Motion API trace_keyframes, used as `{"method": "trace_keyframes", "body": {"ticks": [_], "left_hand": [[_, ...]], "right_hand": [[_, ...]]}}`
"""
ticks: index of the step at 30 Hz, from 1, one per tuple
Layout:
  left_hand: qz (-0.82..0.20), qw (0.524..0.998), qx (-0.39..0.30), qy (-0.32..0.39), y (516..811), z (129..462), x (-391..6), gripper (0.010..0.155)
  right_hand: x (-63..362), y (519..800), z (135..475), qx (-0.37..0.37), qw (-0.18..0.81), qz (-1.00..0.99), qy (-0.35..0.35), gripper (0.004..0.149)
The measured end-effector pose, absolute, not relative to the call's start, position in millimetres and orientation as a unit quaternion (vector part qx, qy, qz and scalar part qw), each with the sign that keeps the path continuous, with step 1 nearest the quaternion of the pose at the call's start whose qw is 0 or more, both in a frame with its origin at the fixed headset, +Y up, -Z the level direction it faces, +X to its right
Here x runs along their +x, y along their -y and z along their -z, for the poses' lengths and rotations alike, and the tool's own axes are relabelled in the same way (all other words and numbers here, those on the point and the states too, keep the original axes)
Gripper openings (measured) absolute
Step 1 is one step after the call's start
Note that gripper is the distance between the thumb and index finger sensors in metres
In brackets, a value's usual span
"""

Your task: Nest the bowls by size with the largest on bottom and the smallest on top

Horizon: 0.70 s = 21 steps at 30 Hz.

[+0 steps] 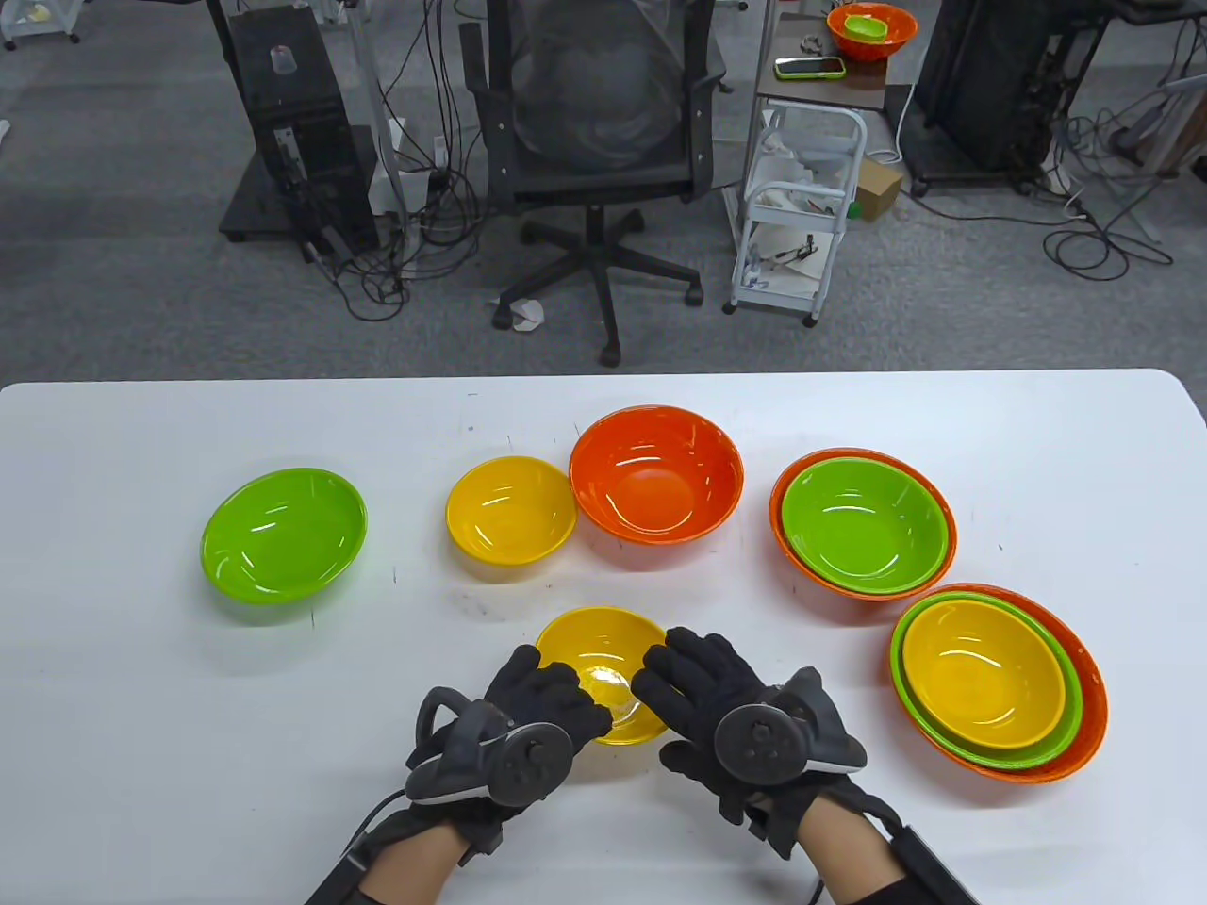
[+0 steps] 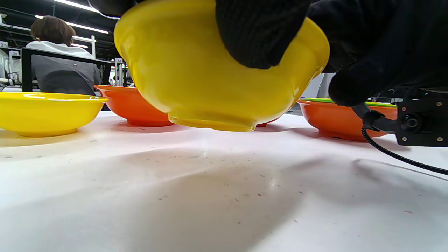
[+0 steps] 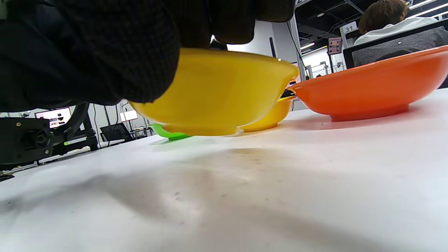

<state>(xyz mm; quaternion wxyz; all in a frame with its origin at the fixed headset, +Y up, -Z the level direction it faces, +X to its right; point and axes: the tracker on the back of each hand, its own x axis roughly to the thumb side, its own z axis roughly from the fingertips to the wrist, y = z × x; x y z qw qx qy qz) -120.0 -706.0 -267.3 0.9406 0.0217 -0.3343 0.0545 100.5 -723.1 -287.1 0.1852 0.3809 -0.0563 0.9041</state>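
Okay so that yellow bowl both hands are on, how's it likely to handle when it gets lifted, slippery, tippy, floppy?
The yellow bowl looks like rigid glossy plastic, so it probably keeps its shape and weighs little. Its shiny wall may slide against the gloved fingers, so opposing grips from the left hand and right hand seem sensible. The left wrist view shows it tilted on a narrow foot, so it could rock when set down.

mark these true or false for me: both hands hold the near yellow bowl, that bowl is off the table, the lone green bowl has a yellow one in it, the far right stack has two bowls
1. Both hands, left and right, hold the near yellow bowl. True.
2. That bowl is lifted off the table. True; the left wrist view shows a gap beneath it.
3. The lone green bowl holds a yellow one. False; it is empty.
4. The near right stack has two bowls. False; it has three: orange, green, yellow.
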Motion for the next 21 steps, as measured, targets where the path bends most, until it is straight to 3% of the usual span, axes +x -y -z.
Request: {"method": "trace_keyframes", "body": {"ticks": [6,9,21], "left_hand": [[-0.061,0.937,0.031,0.344,705.7,265.7,-117.6,0.043],[-0.064,0.936,0.04,0.345,705.1,265.7,-118.2,0.043],[-0.076,0.938,0.052,0.334,702.8,267.5,-124.6,0.043]], "right_hand": [[99.7,722.2,287.0,0.384,0.185,-0.903,0.055,0.056],[99.0,721.7,285.8,0.395,0.187,-0.897,0.067,0.042],[93.1,712.8,279.7,0.417,0.165,-0.885,0.124,0.039]]}}
